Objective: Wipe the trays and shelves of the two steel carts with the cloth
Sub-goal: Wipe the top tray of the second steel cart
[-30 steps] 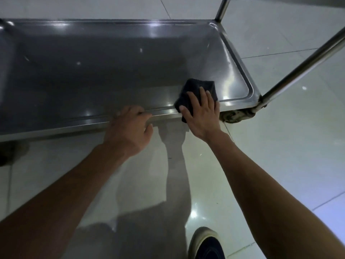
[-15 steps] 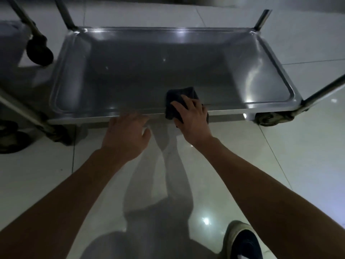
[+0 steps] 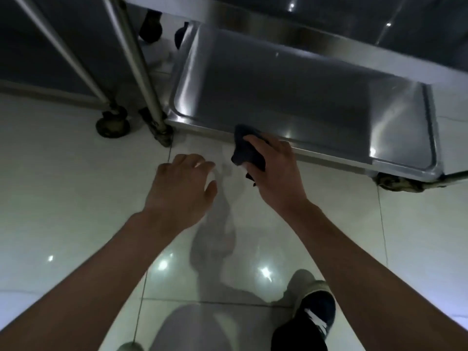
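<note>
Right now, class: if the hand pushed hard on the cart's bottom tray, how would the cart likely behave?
Probably it rolls: a wheel shows under the tray. It likely glides easily, since the floor looks glossy. The steel tray itself should stay stiff.

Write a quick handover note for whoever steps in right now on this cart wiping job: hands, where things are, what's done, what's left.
Right hand: grips the dark cloth at the near rim of the bottom tray.
Left hand: open, holds nothing, hovers above the floor just short of the tray.
Second cart stands to the left, touching or nearly so.
Done: cannot tell from surfaces; the cloth is at this tray's front edge.
Left: likely the rest of this cart and the second cart.
</note>
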A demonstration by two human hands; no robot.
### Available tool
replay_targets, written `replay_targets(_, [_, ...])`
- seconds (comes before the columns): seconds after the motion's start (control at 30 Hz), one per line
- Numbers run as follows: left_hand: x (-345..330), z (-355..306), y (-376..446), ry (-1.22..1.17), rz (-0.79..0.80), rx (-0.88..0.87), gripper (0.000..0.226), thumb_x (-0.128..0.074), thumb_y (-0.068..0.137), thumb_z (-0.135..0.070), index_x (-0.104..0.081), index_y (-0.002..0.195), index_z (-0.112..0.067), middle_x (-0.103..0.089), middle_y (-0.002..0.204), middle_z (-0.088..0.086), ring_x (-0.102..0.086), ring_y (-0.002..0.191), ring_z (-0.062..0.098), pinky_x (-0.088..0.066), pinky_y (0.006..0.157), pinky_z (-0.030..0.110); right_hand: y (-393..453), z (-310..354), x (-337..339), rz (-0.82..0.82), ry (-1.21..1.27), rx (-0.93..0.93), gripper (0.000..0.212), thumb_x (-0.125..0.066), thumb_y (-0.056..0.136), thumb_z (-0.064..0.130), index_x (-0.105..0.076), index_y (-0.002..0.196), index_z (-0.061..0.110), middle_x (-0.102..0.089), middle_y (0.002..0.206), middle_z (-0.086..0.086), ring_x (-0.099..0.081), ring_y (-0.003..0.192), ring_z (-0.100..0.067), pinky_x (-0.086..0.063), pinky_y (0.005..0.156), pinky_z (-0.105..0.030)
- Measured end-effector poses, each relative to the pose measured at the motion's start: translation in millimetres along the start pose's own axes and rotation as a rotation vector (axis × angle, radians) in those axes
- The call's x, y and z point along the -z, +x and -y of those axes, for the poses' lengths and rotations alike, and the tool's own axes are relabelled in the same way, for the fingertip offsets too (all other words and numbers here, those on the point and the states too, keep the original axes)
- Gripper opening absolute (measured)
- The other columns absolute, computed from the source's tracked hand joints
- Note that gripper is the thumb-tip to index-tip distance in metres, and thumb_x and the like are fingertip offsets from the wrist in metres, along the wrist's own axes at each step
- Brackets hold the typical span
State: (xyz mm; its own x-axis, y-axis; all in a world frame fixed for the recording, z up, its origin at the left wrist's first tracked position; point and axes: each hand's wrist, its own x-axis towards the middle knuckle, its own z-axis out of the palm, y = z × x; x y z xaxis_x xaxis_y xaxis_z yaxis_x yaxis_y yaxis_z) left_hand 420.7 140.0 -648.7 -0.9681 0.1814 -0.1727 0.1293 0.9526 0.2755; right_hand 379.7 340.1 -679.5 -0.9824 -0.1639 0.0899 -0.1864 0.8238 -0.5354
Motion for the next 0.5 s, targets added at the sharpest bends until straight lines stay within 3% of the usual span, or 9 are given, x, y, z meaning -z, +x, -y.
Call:
replay_targets(0.3, [201, -45, -87, -0.066, 0.062, 0.103, 0.045, -0.046, 0.099, -0.038, -0.050, 0.142, -0.024, -0.052, 0.142, 0.000, -0.046, 0.128, 0.024, -0.040, 0.103, 0.045, -50, 150, 164, 0.192, 0.064, -0.063, 0.048, -0.070, 0.088, 0.021, -0.058, 0.135, 0.024, -0.056, 0.141, 0.001, -0.054, 0.114, -0.028, -0.046, 0.099, -0.044])
replay_targets(0.4, [254, -68, -111, -0.060, 0.096, 0.130, 0.045, -0.046, 0.100, -0.038, -0.050, 0.142, -0.024, -0.052, 0.143, -0.002, -0.046, 0.129, 0.023, -0.039, 0.104, 0.044, -57, 188, 219, 0.221, 0.113, -0.069, 0.049, -0.072, 0.089, 0.020, -0.058, 0.136, 0.022, -0.056, 0.141, 0.001, -0.049, 0.116, -0.025, -0.040, 0.102, -0.034])
replay_targets(0.5, [303, -89, -138, -0.062, 0.109, 0.193, 0.043, -0.047, 0.100, -0.036, -0.052, 0.141, -0.024, -0.050, 0.146, -0.002, -0.045, 0.132, 0.022, -0.040, 0.103, 0.045, -57, 221, 273, 0.300, 0.156, -0.026, 0.048, -0.070, 0.090, 0.023, -0.057, 0.137, 0.024, -0.054, 0.142, 0.002, -0.047, 0.121, -0.024, -0.041, 0.106, -0.040])
